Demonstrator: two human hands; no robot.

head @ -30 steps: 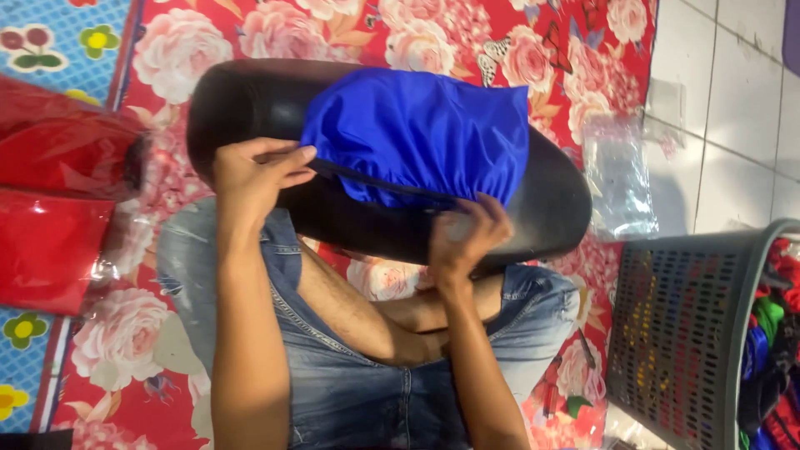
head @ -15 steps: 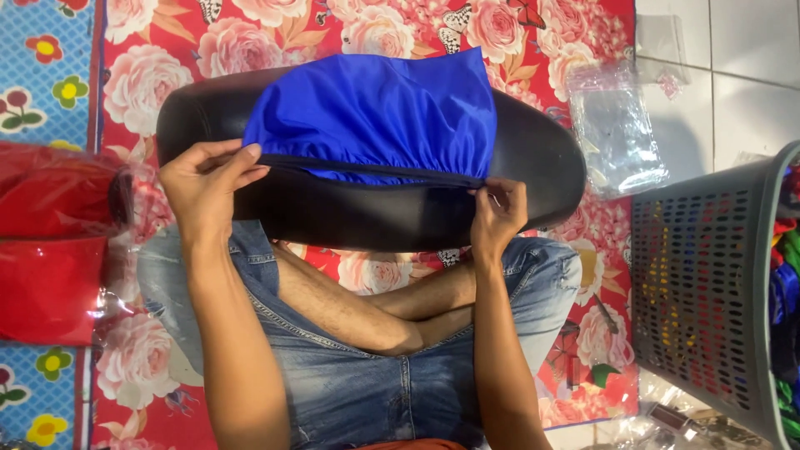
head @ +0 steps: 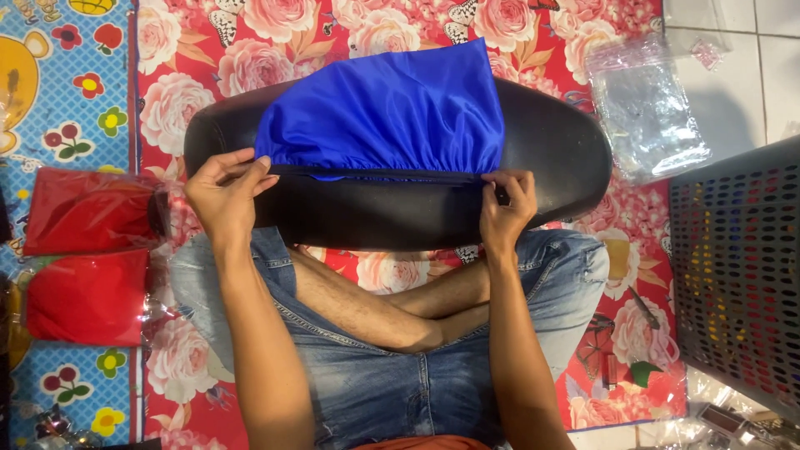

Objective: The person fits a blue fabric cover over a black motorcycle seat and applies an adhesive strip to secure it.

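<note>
Now that the blue cover [head: 383, 112] sits spread wider than a moment ago over the black seat [head: 550, 158] at centre frame, left hand [head: 223, 193] and right hand [head: 506, 207] pinch its gathered hem taut, red packets [head: 87, 208] lying far left.

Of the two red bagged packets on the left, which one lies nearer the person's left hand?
The upper red packet, level with the left hand and beside the black seat. The lower red packet lies further down, by the knee.
</note>
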